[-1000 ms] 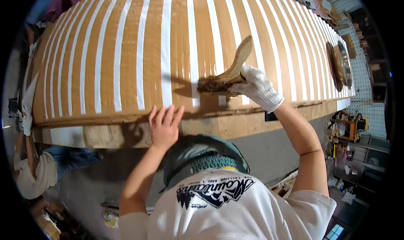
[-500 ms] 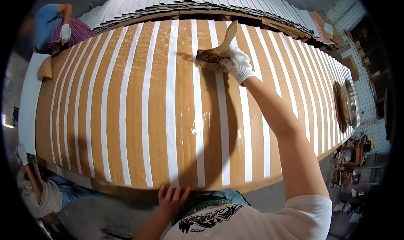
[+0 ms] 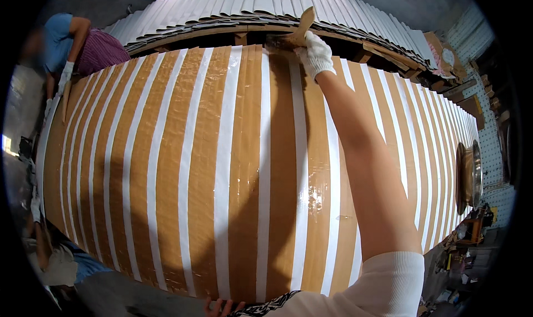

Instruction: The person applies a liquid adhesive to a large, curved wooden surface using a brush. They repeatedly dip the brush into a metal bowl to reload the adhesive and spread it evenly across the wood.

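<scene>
Head view: the right hand [image 3: 316, 55], in a white knitted glove, is closed firmly around a broad wooden-handled brush [image 3: 306, 20] at the far edge of the long brown-and-white striped sheet layer [image 3: 139, 206], my landmark. The bare left hand [image 3: 222, 307] shows only its fingers at the layer's near edge; I can't tell whether it grips anything. A round, shiny metal bowl [image 3: 476, 175] sits at the layer's right end.
</scene>
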The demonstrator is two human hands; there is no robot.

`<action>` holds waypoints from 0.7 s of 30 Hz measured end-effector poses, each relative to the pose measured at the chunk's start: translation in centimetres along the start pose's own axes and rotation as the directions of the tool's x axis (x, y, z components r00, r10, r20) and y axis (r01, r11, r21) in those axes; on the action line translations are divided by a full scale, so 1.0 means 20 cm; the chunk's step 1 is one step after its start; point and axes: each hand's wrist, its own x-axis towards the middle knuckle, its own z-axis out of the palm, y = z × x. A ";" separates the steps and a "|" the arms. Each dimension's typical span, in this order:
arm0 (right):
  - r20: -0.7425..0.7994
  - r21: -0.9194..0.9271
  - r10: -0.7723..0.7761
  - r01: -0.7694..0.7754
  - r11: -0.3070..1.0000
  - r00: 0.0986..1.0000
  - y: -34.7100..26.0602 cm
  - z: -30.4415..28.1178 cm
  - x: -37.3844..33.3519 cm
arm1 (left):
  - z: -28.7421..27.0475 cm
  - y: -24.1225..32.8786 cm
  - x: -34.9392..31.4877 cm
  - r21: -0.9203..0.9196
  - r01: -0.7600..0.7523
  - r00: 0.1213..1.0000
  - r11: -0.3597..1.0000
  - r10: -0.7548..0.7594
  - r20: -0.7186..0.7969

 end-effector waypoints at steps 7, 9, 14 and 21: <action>0.475 0.303 -0.108 -0.047 0.952 0.874 -0.15 -0.26 0.18 | 0.05 0.04 -0.02 -0.107 0.015 0.998 0.994 -0.009 0.056; 0.604 0.287 -0.178 -0.004 0.958 0.777 -0.17 -0.14 0.11 | 0.07 0.03 -0.02 -0.166 0.032 0.997 0.986 -0.019 0.081; 0.242 0.238 -0.137 0.078 0.968 0.961 -0.18 -0.06 0.03 | 0.14 -0.01 0.00 -0.380 0.112 0.987 0.918 -0.058 0.150; 0.256 0.389 -0.114 0.005 0.921 0.960 -0.35 -0.01 0.26 | 0.29 0.00 -0.19 -0.726 0.688 0.708 -0.006 -0.210 0.674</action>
